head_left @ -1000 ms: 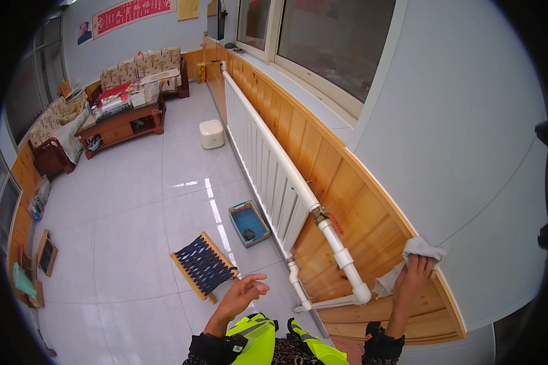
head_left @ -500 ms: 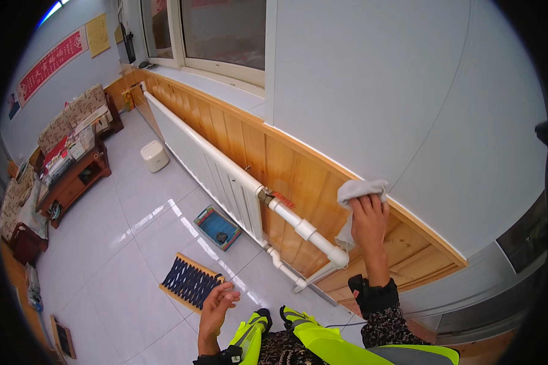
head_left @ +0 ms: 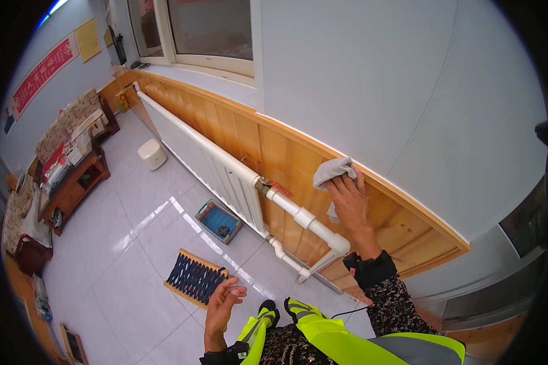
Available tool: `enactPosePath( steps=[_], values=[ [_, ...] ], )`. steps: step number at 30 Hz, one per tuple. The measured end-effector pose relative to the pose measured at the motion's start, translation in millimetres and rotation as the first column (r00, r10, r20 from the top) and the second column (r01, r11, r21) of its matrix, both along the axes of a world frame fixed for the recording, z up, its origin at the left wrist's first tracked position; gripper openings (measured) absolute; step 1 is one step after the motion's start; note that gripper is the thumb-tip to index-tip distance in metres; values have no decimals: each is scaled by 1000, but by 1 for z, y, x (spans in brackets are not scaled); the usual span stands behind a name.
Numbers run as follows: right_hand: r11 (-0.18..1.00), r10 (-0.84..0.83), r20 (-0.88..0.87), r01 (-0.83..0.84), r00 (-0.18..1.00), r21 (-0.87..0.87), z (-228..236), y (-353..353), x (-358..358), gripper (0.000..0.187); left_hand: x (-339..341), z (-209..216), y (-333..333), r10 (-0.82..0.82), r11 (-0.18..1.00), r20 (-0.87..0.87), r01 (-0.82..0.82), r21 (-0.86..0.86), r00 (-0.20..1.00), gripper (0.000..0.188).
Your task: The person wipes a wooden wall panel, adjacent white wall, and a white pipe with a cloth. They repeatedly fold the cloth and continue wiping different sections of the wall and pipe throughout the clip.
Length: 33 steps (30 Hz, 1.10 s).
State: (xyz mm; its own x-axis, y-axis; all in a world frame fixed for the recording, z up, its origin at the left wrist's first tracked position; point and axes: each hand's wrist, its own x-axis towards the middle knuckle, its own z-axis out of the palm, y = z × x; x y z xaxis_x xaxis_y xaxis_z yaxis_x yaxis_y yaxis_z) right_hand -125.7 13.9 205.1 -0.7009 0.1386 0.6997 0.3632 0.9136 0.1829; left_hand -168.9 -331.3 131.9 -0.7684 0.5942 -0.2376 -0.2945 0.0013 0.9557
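My right hand [head_left: 349, 204] presses a bunched white cloth [head_left: 333, 172] against the top of the wooden wall panelling [head_left: 289, 155], just below its upper ledge. Part of the cloth hangs down under my palm, over the panelling. Close below this hand runs a white radiator pipe [head_left: 315, 226] with its elbow. My left hand [head_left: 223, 306] is held low in front of me, fingers loosely apart and holding nothing. It hovers above the floor, overlapping the near edge of a wooden frame laced with dark blue cord [head_left: 195, 278].
A long white radiator [head_left: 201, 143] runs along the panelling under the window. On the tiled floor lie a blue tray [head_left: 218, 221] and a white stool-like box [head_left: 152, 155]. A wooden table [head_left: 73, 182] and patterned sofas [head_left: 61, 135] stand at the far left.
My right hand has moved left and upward along the panelling's top with the cloth. My left hand has shifted slightly to the right. The whole view has turned a little.
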Motion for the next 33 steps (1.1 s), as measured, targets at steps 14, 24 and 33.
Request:
enactPosePath(
  steps=[14,24,33],
  values=[
    [955,-290,-393,291,873,-58,33,19,89,34,-4,-6,24,-80,994,30,82,-66,996,36],
    [930,-250,-686,366,683,25,109,41,103,36,-8,-8,41,-121,992,26,122,-34,992,36],
    [981,-29,-297,85,955,176,87,30,66,27,-13,-9,48,-146,989,27,147,-21,989,38]
  ],
)
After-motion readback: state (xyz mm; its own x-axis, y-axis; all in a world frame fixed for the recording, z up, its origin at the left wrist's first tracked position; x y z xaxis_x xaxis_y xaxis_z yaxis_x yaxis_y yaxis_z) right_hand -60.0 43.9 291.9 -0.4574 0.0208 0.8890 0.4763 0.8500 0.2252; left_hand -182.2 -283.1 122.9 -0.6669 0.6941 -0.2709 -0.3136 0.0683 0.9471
